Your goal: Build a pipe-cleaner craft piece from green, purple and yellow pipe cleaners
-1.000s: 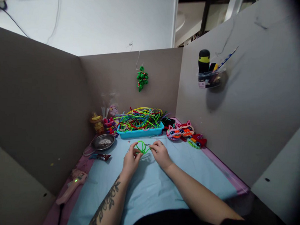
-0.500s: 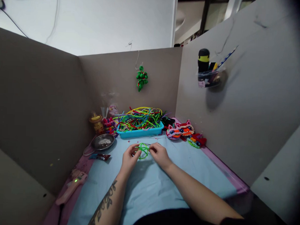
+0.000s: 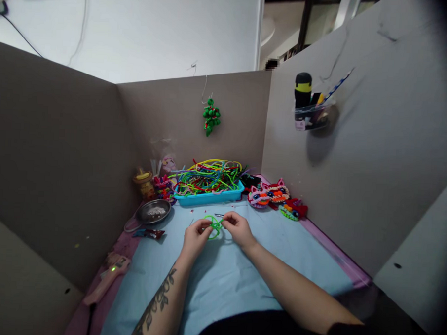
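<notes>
Between my hands, just above the blue cloth (image 3: 237,281), is a bright green pipe cleaner (image 3: 216,228) bent into several loops. My left hand (image 3: 197,235) pinches its left side between thumb and fingers. At the right edge, the fingertips of my right hand (image 3: 238,228) are closed on the same green pipe cleaner. Beyond my right fingertips a small dark, thin tool (image 3: 219,215) shows on the cloth; its kind I cannot make out.
A blue tray (image 3: 211,198) heaped with coloured pipe cleaners (image 3: 208,176) stands at the back. Left are a metal dish (image 3: 153,212) with white bits, a wrapper (image 3: 149,233) and a pink glue gun (image 3: 107,278). Fuzzy craft pieces (image 3: 270,193) lie right. Partitions surround the table.
The green loops have shifted slightly down and right and turned between my fingers. My left hand has dropped a little; my right hand has hardly moved.
</notes>
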### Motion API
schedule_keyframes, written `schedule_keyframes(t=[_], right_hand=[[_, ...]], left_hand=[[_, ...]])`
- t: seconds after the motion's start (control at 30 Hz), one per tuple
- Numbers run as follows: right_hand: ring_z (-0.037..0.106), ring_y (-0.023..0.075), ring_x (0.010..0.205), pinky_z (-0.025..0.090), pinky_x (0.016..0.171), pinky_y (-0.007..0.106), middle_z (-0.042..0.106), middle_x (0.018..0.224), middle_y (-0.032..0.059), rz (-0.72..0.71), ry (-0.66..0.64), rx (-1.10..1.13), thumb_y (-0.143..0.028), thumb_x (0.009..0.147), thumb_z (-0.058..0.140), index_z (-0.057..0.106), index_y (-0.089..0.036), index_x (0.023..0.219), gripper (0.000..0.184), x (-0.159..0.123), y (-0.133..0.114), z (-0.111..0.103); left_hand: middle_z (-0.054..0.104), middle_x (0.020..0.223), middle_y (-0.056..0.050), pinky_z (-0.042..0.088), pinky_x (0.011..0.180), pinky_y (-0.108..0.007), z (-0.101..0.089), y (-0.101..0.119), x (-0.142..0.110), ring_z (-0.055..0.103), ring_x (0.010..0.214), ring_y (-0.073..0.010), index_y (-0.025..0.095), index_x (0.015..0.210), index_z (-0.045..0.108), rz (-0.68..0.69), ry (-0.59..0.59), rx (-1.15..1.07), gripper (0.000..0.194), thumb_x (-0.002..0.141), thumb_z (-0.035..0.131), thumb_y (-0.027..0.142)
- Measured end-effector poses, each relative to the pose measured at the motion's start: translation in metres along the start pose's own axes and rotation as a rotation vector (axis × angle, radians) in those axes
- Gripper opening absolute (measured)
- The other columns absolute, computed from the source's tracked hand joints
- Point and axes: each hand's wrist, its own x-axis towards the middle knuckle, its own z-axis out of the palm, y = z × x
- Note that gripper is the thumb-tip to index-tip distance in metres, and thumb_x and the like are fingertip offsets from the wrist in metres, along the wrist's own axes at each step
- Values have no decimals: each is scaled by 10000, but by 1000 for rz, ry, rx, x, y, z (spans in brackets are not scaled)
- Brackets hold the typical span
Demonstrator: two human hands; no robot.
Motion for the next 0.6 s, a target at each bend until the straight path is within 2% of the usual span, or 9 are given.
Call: schedule_keyframes(t=[0.2, 0.37, 0.47, 0.53, 0.6], right_hand=[[481, 99, 460, 381, 456, 211, 519, 511, -54, 136, -79, 93, -234, 642, 566, 556, -183, 683, 66, 3, 5, 2], [437, 80, 384, 339, 378, 192, 524, 507, -58, 186, -143, 28, -276, 656, 574, 576, -176, 688, 105, 1, 10, 4], [536, 115, 507, 420, 478, 218, 605, 604, -14, 53, -150, -152, -244, 707, 542, 627, -168, 731, 116, -3, 8, 4], [598, 152, 690, 468, 642, 262, 658, 739, 22, -116, -148, -332, -182, 741, 499, 657, -176, 795, 166, -6, 5, 4], [594, 178, 852, 454, 791, 312, 662, 884, 45, -272, -168, -503, -124, 748, 474, 659, -192, 901, 250, -10, 0, 3]], left_hand=[[674, 775, -40, 428, 593, -238, 0, 0, -1, 567, 632, -135, 160, 857, 664, 58, -42, -10, 187, 703, 618, 256], [664, 758, -35, 416, 581, -230, 1, -2, 0, 545, 607, -123, 157, 851, 664, 66, -27, -47, 190, 697, 627, 262], [660, 755, -39, 422, 594, -232, 1, -4, 1, 556, 628, -129, 150, 846, 656, 32, -10, -110, 201, 682, 642, 266], [663, 760, -45, 428, 598, -236, 1, -6, 3, 566, 640, -134, 145, 846, 649, -6, 17, -170, 223, 666, 659, 276], [667, 758, -50, 431, 599, -239, 0, -8, 5, 576, 643, -138, 141, 841, 642, -50, 48, -248, 256, 638, 686, 291]])
